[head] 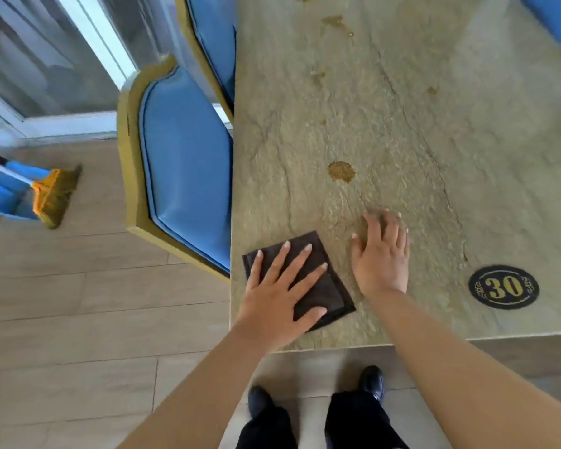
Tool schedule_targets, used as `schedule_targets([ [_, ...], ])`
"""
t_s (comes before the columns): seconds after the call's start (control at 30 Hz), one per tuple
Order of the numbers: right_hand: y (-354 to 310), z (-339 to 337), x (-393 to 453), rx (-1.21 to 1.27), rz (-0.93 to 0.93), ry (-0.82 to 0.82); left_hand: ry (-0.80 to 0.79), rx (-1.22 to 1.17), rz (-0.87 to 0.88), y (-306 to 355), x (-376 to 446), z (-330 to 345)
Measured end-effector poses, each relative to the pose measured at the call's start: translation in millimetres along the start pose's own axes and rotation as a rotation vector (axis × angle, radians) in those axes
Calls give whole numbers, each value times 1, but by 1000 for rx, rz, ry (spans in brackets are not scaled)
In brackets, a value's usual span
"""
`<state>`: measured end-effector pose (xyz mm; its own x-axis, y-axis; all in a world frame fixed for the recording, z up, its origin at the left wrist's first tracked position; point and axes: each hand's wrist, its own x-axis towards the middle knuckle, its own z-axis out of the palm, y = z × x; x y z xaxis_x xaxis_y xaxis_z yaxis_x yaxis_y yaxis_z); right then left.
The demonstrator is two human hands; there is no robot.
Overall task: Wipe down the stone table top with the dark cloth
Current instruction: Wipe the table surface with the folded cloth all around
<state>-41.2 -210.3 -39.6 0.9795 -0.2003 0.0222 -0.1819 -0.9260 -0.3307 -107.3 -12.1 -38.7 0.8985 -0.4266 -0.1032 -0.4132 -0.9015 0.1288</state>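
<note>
Stone table top (434, 131): one dark cloth (321, 286) under flat left hand (274, 296), right hand (381, 257) spread bare.

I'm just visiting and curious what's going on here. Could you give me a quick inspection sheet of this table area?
Surface: stone table top, with brown stains dotted up its length.
Job's things: folded dark cloth lying flat near the front left corner.
Clutter: oval number plaque reading 30.
Hands: left hand flat on the cloth; right hand flat on bare stone beside it.
Cables: nothing seen.
Surroundings: blue chairs along the left side; broom and blue dustpan on the floor.
</note>
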Motion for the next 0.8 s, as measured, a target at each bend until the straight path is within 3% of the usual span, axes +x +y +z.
schedule_targets([
  [0.1, 0, -2, 6, 12, 14, 4, -32, 10, 24, -31, 32, -10],
  [0.3, 13, -7, 36, 0, -37, -78, -82, -25, -337, -71, 146, -28],
  [0.37, 21, -12, 53, -18, -10, -79, -87, -45, -356, -56, 155, -28],
  [0.43, 33, -18, 75, -32, 86, -58, -30, -16, -190, -27, 138, -23],
  [0.53, 49, -22, 100, -45, 160, -58, 26, 9, 205, 5, 101, -13],
  [0.63, 50, -18, 107, -93, 140, -51, 32, 37, 325, -8, 125, -13],
  [0.8, 48, -22, 105, -104, 136, -62, -45, 39, -51, -49, 232, -32],
])
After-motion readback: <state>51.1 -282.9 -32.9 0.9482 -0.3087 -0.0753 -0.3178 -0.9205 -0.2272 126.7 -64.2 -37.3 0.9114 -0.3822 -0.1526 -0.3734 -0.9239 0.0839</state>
